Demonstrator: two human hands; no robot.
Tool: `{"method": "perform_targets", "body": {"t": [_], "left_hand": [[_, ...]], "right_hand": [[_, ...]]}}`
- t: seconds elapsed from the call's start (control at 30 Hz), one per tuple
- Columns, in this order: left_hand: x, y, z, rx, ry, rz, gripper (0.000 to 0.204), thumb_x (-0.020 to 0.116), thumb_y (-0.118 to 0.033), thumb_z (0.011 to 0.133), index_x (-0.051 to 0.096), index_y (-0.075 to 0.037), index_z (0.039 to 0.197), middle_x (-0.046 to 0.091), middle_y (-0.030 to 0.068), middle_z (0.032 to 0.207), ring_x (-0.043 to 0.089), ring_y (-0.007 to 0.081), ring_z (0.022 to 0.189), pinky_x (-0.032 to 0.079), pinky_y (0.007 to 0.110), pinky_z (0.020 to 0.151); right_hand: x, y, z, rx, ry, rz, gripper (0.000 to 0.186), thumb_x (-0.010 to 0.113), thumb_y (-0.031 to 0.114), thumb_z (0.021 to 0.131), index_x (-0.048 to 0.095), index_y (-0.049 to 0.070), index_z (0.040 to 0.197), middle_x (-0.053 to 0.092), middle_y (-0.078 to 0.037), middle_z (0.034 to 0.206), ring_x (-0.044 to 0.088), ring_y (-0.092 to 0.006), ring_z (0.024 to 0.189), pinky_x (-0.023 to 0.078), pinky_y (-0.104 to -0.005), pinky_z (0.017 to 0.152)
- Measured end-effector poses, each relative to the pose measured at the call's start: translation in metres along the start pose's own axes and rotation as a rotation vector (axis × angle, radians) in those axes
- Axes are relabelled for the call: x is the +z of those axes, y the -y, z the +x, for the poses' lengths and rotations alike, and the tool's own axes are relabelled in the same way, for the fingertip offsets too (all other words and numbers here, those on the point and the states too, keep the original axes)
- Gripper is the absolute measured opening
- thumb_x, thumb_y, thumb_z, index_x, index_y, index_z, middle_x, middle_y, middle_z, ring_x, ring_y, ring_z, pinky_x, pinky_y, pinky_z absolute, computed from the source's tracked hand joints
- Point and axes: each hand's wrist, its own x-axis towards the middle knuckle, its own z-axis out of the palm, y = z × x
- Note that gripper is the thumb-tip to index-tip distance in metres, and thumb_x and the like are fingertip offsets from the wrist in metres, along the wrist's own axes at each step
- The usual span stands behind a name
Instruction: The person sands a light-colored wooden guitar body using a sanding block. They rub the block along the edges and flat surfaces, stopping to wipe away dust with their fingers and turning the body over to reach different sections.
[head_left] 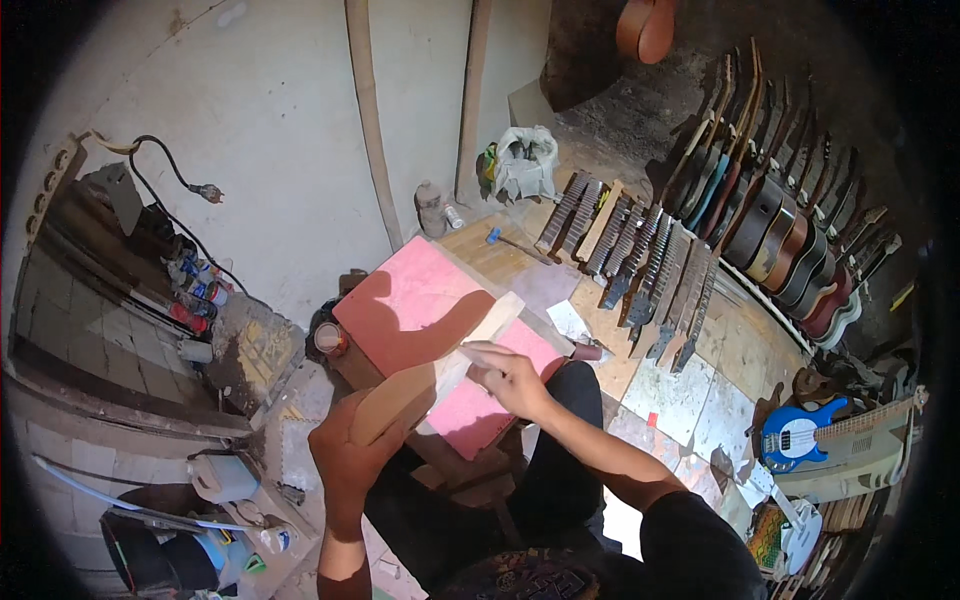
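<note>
My left hand [350,445] grips the lower end of a long light wooden piece [405,395], tilted up toward the upper right. My right hand [510,385] presses its curled fingers against the pale middle stretch of that piece; whether anything lies under the fingertips is unclear. Behind both is a pink board [400,290] on a low stand, with my shadow across it. A small cup [330,338] stands at the board's left, and a dark reddish cylinder [585,351] lies by its right side.
Several guitar necks [640,260] lie in a row at right, before racked guitars [780,230]. A blue bass [800,435] rests at far right. A white sack [525,160] and leaning poles [370,120] are at the wall. Jugs [220,475] and buckets [150,545] sit lower left.
</note>
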Motion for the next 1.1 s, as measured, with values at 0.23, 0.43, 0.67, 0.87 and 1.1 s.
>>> {"method": "perform_targets", "body": {"t": [0.23,0.43,0.67,0.87,1.1], "left_hand": [[0.000,-0.006,0.001,-0.022,0.004,-0.024,0.050,0.087,-0.018,0.072,0.074,0.000,0.117,0.079,0.0167,0.099,0.078,0.0257,0.090,0.060,0.038,0.085],[0.001,0.004,-0.004,-0.018,-0.003,-0.038,0.051,0.087,-0.020,0.072,0.074,0.000,0.117,0.079,0.0157,0.100,0.078,0.0247,0.090,0.060,0.038,0.085],[-0.002,0.009,-0.006,0.015,0.015,-0.058,0.050,0.087,-0.021,0.074,0.074,0.000,0.117,0.080,0.0160,0.100,0.078,0.0241,0.091,0.060,0.038,0.084],[-0.008,0.016,-0.004,-0.012,-0.004,-0.061,0.049,0.086,-0.020,0.073,0.074,-0.001,0.117,0.080,0.0168,0.101,0.079,0.0259,0.091,0.061,0.039,0.084],[-0.008,0.018,-0.007,0.039,0.010,-0.035,0.049,0.087,-0.020,0.074,0.074,-0.001,0.117,0.080,0.0158,0.101,0.078,0.0236,0.092,0.061,0.038,0.085]], "right_hand": [[0.000,-0.014,0.000,0.165,-0.073,0.015,0.040,0.055,-0.002,0.096,0.072,0.003,0.132,0.073,-0.007,0.120,0.069,-0.0160,0.102,0.058,-0.0295,0.085],[-0.042,0.003,-0.002,0.412,0.212,0.546,0.052,0.063,-0.003,0.091,0.065,0.005,0.143,0.072,-0.002,0.096,0.064,-0.0086,0.071,0.054,-0.0225,0.068],[-0.023,0.048,-0.013,0.168,0.502,-0.094,0.097,0.060,-0.009,0.084,0.026,0.021,0.170,0.064,-0.016,0.148,0.074,-0.0299,0.110,0.057,-0.0405,0.094],[-0.031,0.027,-0.002,0.265,0.483,-0.627,0.103,0.065,-0.005,0.084,0.019,0.023,0.171,0.068,-0.019,0.139,0.071,-0.0398,0.115,0.056,-0.0463,0.100],[-0.024,0.016,-0.011,0.035,0.391,-0.423,0.090,0.064,0.005,0.091,0.025,0.025,0.169,0.075,-0.022,0.114,0.073,-0.0412,0.102,0.058,-0.0522,0.088]]}}
